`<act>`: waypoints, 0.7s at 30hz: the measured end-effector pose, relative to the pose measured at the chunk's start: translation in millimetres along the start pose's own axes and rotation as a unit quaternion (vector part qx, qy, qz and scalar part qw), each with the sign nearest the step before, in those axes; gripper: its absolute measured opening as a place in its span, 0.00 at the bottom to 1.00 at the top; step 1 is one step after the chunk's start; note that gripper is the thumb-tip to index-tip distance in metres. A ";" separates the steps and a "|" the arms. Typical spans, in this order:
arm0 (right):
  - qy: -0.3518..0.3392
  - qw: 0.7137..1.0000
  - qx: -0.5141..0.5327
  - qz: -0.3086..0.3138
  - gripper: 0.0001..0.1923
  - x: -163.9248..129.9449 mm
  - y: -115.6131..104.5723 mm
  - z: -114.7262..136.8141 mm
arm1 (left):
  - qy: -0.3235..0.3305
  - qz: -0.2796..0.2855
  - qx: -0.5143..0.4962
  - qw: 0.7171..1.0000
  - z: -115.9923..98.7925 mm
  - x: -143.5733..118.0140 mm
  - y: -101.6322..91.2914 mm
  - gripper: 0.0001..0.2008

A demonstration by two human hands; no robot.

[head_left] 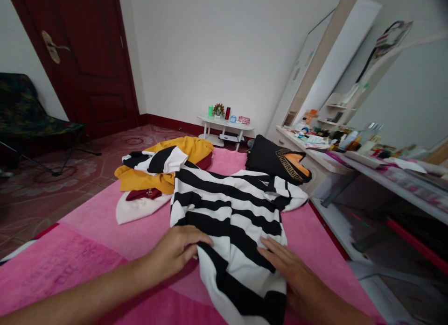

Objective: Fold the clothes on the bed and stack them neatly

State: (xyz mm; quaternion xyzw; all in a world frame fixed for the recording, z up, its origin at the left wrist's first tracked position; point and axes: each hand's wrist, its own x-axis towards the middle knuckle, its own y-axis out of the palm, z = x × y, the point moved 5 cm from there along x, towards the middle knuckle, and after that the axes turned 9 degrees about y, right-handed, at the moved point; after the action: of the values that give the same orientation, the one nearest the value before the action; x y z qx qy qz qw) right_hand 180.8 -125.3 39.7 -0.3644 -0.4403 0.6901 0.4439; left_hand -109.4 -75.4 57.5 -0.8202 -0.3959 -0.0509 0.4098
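Gripping the edge of a striped garment [231,222] with the left hand [184,248], resting the right hand [285,262] flat opposite; spread out beyond both hands, unfolded, creased.

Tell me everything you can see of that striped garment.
The striped garment has broad black and white bands and looks like soft knit. It lies spread but rumpled on the pink cover, neck end at the far side, lower end cut off by the picture's edge. One sleeve reaches over the yellow clothing; the other lies creased at the right. The left grip is at one side edge, perhaps pinching it; the right grip rests, open, on the opposite side.
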 end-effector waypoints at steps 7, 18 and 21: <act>0.011 0.974 0.203 -0.104 0.16 15.7 -29.2 0.0 | -0.127 -0.166 -0.211 0.955 23.9 20.8 -45.7 0.13; 0.106 0.932 0.336 0.086 0.10 -21.9 -58.2 38.3 | -0.108 0.126 -0.189 0.968 -32.6 -16.6 -74.8 0.15; 0.156 0.937 0.264 0.165 0.08 -26.8 -41.2 50.8 | -0.101 0.222 -0.194 0.950 -36.1 -27.6 -49.8 0.16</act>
State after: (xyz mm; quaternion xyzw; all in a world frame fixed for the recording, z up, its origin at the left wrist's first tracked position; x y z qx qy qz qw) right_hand 156.5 -155.8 98.7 -0.4046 -0.1012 0.7799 0.4667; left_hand -153.9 -100.4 101.5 -0.9519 -0.2256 0.0489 0.2015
